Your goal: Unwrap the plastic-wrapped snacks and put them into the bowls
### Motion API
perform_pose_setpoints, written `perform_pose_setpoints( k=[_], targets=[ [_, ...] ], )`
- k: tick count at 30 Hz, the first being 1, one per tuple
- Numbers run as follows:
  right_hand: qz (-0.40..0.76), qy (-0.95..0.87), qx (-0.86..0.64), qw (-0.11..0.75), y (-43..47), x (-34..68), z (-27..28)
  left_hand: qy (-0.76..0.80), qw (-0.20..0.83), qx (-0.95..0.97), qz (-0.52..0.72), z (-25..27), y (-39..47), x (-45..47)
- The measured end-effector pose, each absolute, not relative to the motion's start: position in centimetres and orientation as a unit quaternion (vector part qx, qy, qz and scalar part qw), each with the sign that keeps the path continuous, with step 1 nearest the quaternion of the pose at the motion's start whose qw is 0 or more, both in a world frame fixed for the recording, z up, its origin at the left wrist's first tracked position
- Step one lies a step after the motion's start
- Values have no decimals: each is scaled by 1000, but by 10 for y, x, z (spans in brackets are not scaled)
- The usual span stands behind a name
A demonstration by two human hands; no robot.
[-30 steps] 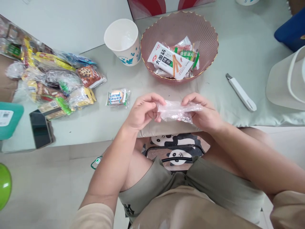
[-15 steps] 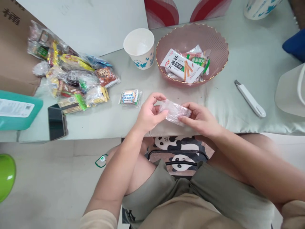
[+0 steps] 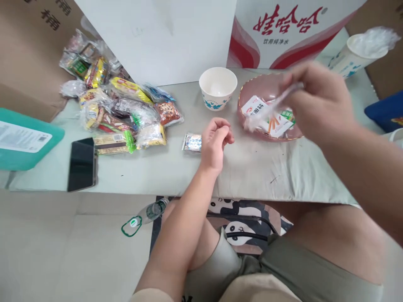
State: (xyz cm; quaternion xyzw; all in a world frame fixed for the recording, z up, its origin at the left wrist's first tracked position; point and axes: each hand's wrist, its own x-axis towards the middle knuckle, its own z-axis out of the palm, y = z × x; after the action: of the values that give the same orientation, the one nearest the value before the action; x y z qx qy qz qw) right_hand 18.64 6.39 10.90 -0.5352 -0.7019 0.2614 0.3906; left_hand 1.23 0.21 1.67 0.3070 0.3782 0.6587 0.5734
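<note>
My right hand point(image 3: 321, 98), smeared by motion, is raised over the right part of the pink bowl point(image 3: 262, 84). Pinched in its fingers is a crumpled clear plastic wrapper point(image 3: 277, 102), which trails left across the bowl. White and green snack packets point(image 3: 278, 125) lie in the bowl, partly covered by the wrapper and hand. My left hand point(image 3: 218, 142) hovers over the table's front half, fingers loosely curled and holding nothing. Just left of it, a small wrapped snack point(image 3: 192, 142) is partly hidden by that hand. Behind stands a white paper cup point(image 3: 218, 88).
A heap of packaged snacks point(image 3: 122, 105) covers the table's left side, near a dark phone point(image 3: 82, 163) and a teal container point(image 3: 28, 140). White cartons point(image 3: 176, 37) line the back. At far right stands another paper cup point(image 3: 355, 54) stuffed with clear plastic.
My right hand has swung up and right, taking the clear wrapper out of my left hand. My left hand has let go. The view has shifted, showing more of the table's back.
</note>
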Motion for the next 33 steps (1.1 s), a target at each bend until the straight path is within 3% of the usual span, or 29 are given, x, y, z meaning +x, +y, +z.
perform_pose_setpoints(
  k=[3,6,10,14,22,24,27,30,33],
  targets=[
    [241,-688,-570,379,131,140,121,378,583,304,651,17,2,9],
    [244,-720,-590,272,175,99,112,373,593,305,646,18,0,6],
    [132,-815,-553,116,191,73,96,363,601,309,641,21,-2,3],
    [59,-851,-511,106,196,66,99,350,614,305,639,23,-3,-1],
    [93,-829,-543,-92,219,41,79,330,630,301,635,24,1,1],
    [76,-828,-550,-80,213,37,84,330,627,310,634,25,-1,6],
    [26,-842,-538,14,184,41,103,361,565,351,653,27,-9,8],
    [58,-883,-451,115,130,52,103,409,371,385,739,26,-13,-7],
    [196,-906,-363,97,73,59,66,460,184,326,805,24,-4,-36]
  ],
)
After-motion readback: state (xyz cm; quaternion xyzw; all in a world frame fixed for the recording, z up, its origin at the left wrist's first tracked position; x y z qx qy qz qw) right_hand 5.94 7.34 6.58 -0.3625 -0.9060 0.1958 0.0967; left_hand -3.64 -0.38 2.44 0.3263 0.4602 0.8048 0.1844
